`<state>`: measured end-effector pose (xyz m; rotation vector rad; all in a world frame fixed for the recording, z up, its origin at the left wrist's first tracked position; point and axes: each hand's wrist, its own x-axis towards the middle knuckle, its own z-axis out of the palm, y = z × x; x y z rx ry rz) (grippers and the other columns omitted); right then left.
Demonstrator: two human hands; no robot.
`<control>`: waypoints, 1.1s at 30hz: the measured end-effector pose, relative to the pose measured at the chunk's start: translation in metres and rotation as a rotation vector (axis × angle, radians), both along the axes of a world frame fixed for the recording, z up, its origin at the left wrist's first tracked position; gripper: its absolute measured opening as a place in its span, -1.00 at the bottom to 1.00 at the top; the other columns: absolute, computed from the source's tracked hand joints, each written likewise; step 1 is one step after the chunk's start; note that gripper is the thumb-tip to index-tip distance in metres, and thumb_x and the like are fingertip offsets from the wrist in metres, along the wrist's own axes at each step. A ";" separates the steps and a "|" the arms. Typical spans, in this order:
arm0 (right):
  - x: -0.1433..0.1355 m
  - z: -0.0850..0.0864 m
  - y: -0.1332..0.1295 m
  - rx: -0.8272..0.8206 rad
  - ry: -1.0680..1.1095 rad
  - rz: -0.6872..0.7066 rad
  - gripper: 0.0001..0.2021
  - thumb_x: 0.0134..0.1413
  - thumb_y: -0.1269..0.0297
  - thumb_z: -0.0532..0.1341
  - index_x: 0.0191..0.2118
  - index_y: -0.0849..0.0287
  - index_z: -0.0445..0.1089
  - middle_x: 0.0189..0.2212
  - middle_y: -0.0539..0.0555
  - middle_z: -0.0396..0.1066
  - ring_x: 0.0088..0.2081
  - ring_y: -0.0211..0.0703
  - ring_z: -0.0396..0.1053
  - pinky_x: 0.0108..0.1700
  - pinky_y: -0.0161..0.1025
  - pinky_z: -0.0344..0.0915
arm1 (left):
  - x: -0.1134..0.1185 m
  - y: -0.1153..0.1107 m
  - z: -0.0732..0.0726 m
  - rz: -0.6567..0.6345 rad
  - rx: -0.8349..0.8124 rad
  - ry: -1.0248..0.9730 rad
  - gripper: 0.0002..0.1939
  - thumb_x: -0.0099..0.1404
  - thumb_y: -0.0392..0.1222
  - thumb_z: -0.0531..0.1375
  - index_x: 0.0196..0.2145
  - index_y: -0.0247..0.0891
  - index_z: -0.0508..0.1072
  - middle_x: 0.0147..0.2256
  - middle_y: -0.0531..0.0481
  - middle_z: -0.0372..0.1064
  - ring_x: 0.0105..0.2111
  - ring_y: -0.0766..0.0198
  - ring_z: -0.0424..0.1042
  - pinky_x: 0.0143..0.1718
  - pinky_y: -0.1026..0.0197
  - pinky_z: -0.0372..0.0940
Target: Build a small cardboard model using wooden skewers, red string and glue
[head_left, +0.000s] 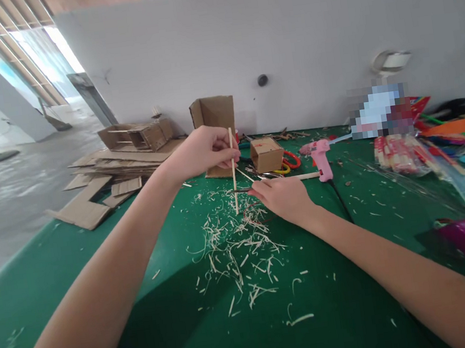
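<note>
Holding a thin wood stick (234, 175) upright over the green counter (150, 333), left hand (212, 151) in a tight grip on it, right hand (282, 196) gripping a small dark tool (244, 190) by the stick, curly wood bits (260, 242) below.

Daylight glares at upper left; soft shadows darken the desk (157, 315); wide-angle edges stretch, far right pixelated.

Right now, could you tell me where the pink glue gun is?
In the head view, the pink glue gun sits on the green table, right of the small cardboard box and beyond the right hand.
</note>
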<state>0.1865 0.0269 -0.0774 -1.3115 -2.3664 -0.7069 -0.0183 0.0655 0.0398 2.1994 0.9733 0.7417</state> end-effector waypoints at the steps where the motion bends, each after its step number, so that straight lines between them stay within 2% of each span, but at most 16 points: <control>1: 0.000 0.000 0.000 -0.018 -0.010 -0.005 -0.51 0.37 0.05 -0.17 -0.33 0.15 0.40 -0.54 0.03 0.45 -0.55 -0.28 0.30 -0.49 -0.23 -0.26 | 0.000 0.000 0.000 0.005 0.000 -0.003 -0.88 0.20 -0.18 0.23 -0.37 -0.30 0.44 -0.41 -0.10 0.51 -0.38 0.26 0.53 -0.30 0.21 0.48; 6: 0.001 -0.003 -0.006 -0.142 -0.094 0.089 -0.57 0.36 0.05 -0.11 -0.33 0.15 0.39 -0.56 -0.01 0.45 -0.58 -0.30 0.28 -0.51 -0.24 -0.25 | 0.002 -0.001 0.001 0.046 -0.031 -0.013 -0.88 0.21 -0.20 0.22 -0.38 -0.33 0.46 -0.41 -0.11 0.52 -0.39 0.25 0.54 -0.30 0.19 0.47; 10: -0.001 -0.005 -0.005 -0.020 0.021 -0.013 -0.52 0.37 0.04 -0.16 -0.33 0.15 0.39 -0.50 0.02 0.48 -0.53 -0.27 0.33 -0.51 -0.23 -0.26 | 0.002 -0.003 0.002 0.037 -0.041 -0.015 -0.89 0.23 -0.21 0.20 -0.37 -0.33 0.46 -0.40 -0.11 0.53 -0.38 0.26 0.54 -0.29 0.21 0.47; 15: -0.003 -0.006 -0.002 -0.096 -0.077 0.053 -0.58 0.35 0.06 -0.09 -0.34 0.14 0.40 -0.54 -0.02 0.47 -0.56 -0.28 0.32 -0.51 -0.24 -0.25 | 0.000 -0.002 0.003 0.074 -0.033 0.005 -0.88 0.23 -0.20 0.21 -0.35 -0.32 0.46 -0.37 -0.10 0.54 -0.38 0.28 0.53 -0.31 0.24 0.46; 21: 0.001 -0.003 0.001 0.013 0.026 -0.080 -0.52 0.38 0.07 -0.17 -0.30 0.16 0.41 -0.48 0.04 0.50 -0.51 -0.25 0.37 -0.51 -0.23 -0.26 | 0.002 0.000 0.003 0.073 -0.022 0.012 -0.89 0.25 -0.23 0.19 -0.34 -0.34 0.47 -0.36 -0.11 0.54 -0.36 0.27 0.54 -0.31 0.26 0.46; 26: 0.001 -0.006 0.000 -0.055 -0.092 0.012 -0.55 0.37 0.06 -0.13 -0.33 0.15 0.40 -0.56 -0.01 0.46 -0.57 -0.28 0.32 -0.51 -0.23 -0.29 | 0.001 0.000 0.002 0.097 -0.016 0.013 -0.88 0.26 -0.24 0.17 -0.33 -0.35 0.47 -0.36 -0.09 0.54 -0.36 0.30 0.54 -0.34 0.30 0.45; 30: -0.003 -0.004 0.002 0.011 0.002 -0.048 -0.51 0.38 0.07 -0.19 -0.31 0.17 0.40 -0.49 0.05 0.49 -0.49 -0.26 0.37 -0.50 -0.23 -0.27 | 0.002 0.001 0.000 0.098 -0.018 0.009 -0.88 0.26 -0.25 0.17 -0.32 -0.35 0.47 -0.37 -0.10 0.55 -0.38 0.31 0.53 -0.34 0.31 0.44; 33: -0.004 -0.003 0.002 -0.001 -0.011 -0.090 -0.52 0.38 0.06 -0.18 -0.27 0.17 0.40 -0.51 0.06 0.48 -0.53 -0.26 0.34 -0.49 -0.22 -0.28 | 0.003 0.003 -0.001 0.104 0.002 0.002 -0.89 0.25 -0.25 0.18 -0.34 -0.36 0.47 -0.36 -0.11 0.55 -0.38 0.30 0.53 -0.35 0.32 0.44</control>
